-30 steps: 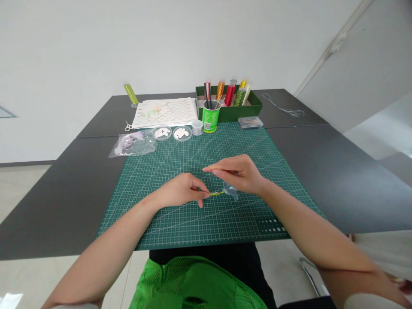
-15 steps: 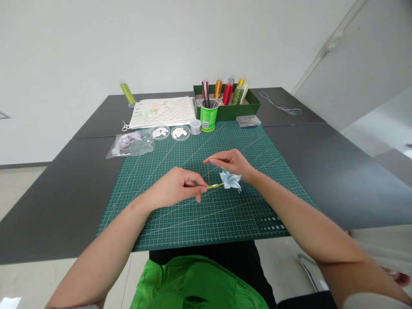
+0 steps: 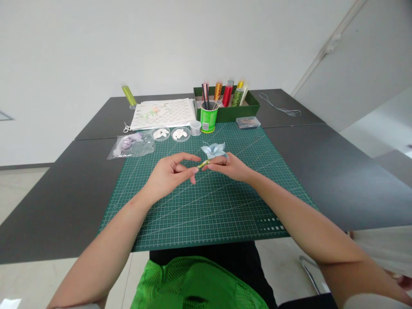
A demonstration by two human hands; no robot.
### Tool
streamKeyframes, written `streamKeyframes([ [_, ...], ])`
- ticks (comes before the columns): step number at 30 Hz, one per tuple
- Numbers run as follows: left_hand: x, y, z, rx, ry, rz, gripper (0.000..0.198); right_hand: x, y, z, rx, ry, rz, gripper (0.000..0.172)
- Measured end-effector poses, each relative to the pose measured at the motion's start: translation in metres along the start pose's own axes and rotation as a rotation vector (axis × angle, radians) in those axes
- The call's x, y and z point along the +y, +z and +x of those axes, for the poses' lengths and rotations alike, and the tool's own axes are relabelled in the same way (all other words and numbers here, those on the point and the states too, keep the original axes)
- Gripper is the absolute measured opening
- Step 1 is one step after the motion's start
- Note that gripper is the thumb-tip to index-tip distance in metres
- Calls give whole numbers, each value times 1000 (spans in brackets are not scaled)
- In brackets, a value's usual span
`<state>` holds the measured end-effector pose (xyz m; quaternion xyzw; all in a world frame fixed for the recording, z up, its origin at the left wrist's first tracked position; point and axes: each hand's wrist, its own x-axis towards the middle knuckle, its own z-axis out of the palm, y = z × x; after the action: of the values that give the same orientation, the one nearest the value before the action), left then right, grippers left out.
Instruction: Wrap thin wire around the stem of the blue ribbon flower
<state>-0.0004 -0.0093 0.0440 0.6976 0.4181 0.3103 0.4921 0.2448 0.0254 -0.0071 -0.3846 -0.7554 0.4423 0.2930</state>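
Observation:
A small pale blue paper flower (image 3: 213,149) on a short yellow-green stem (image 3: 203,163) is held above the green cutting mat (image 3: 209,206). My left hand (image 3: 169,173) pinches the stem's near end between thumb and forefinger. My right hand (image 3: 230,166) is closed on the stem just under the bloom, which points away from me. Both hands meet over the mat's middle.
At the mat's far edge stand a green cup of sticks (image 3: 208,119), a small white jar (image 3: 195,127), two clear dishes with white pieces (image 3: 170,134) and a plastic bag (image 3: 131,145). Behind lie a patterned sheet (image 3: 164,113), a green box of glitter tubes (image 3: 230,103), a clear case (image 3: 247,122).
Both hands moved away from me along the mat with the flower. The bloom swung from pointing right to pointing up and away, and my right hand shifted onto the stem below it.

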Motion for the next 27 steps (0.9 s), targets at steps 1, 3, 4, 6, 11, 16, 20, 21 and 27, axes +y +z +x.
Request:
streamKeyframes([
  [1, -2, 0, 2, 48, 2, -15, 33, -2, 0, 0, -32, 0, 11, 34],
  [3, -6, -1, 6, 97, -4, -73, 34, -6, 1, -1, -109, 15, 72, 34],
  [4, -8, -1, 8, 98, -15, -116, 34, -8, 3, -1, -136, 37, 128, 35],
  [6, -12, -1, 11, 93, -31, -194, 33, -9, 6, -1, -156, 112, 274, 39],
  [11, -17, -1, 14, 88, -66, -272, 30, 1, 8, 6, 208, 282, 460, 37],
  [16, -18, 2, 15, 62, -113, -268, 32, 12, 6, 8, 558, 91, 145, 24],
  [20, -17, 6, 15, 19, -138, -256, 34, 7, 12, 4, 456, -238, -196, 25],
  [21, -17, 6, 15, 2, -146, -252, 35, 5, 13, 3, 459, -264, -255, 21],
  [27, -19, 8, 15, -25, -173, -244, 37, -3, 8, 0, 666, -283, -473, 10],
])
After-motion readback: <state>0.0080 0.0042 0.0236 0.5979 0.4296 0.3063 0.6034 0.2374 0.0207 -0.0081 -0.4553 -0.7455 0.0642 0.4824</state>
